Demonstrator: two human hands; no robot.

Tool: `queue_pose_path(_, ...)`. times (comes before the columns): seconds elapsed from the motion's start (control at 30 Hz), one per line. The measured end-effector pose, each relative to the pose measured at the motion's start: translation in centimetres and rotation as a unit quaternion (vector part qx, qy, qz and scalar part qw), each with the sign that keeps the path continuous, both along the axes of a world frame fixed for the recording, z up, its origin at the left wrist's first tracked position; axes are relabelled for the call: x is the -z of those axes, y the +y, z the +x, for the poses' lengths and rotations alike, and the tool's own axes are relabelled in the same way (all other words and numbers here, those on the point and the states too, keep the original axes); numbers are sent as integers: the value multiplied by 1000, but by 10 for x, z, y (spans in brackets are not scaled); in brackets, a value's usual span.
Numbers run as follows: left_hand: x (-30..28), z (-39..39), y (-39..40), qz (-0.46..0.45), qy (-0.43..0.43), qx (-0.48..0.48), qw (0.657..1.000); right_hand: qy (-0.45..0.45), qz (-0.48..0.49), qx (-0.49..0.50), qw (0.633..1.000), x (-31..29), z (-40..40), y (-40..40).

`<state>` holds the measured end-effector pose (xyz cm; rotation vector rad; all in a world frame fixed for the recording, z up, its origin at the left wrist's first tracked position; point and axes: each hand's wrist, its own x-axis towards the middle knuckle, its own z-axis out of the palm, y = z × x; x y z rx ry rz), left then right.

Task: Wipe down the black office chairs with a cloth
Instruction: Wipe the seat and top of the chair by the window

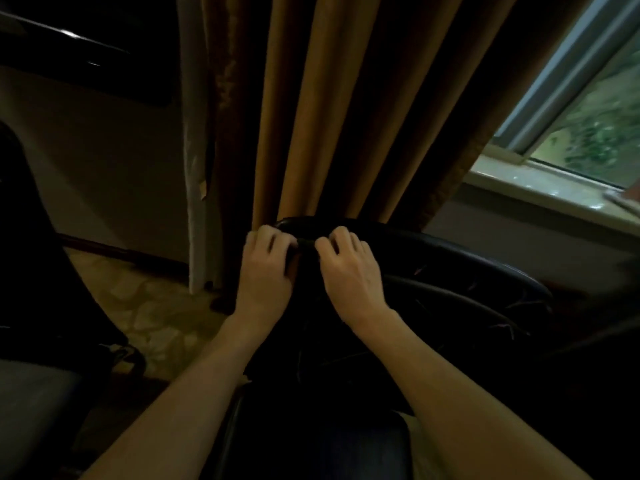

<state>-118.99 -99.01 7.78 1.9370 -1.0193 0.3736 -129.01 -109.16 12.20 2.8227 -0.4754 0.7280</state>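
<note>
Dim shot here. The black office chair (450,271) sits right in front of the person, near the brown curtain (329,109), its back rim running left to right and curving away toward the window side. It looks like smooth, slightly glossy leather or vinyl with a rounded padded edge, and there are thin pale scratches or threads on the dark surface lower right.

Both hands are up on the top edge, side by side and almost touching. The left hand (266,268) and right hand (349,268) each have fingers curled over something dark bunched at the rim. It may be the cloth, but it's black on black, so I can't tell it apart from the chair itself.

The lower part of the chair melts into shadow and the seat is basically unreadable. Another dark chair (38,237) is cut off at the left edge. The curtain hangs in heavy vertical folds, with a window (595,109) and pale sill at the right and patterned floor (156,306) below.
</note>
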Motion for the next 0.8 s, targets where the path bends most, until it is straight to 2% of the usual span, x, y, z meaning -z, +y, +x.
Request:
queue_pose_path(0.17, -4, -29, -50, 37, -90, 54, 994, 24, -25, 69, 997, 0, -48, -39)
queue_pose_path(0.47, -13, -72, -114, 43, -126, 110, 985, -8, -38, 117, 992, 0, -103, -88)
queue_pose_path(0.8, -32, -173, -186, 54, -166, 204, 963, -73, -44, 184, 979, 3, -217, -141)
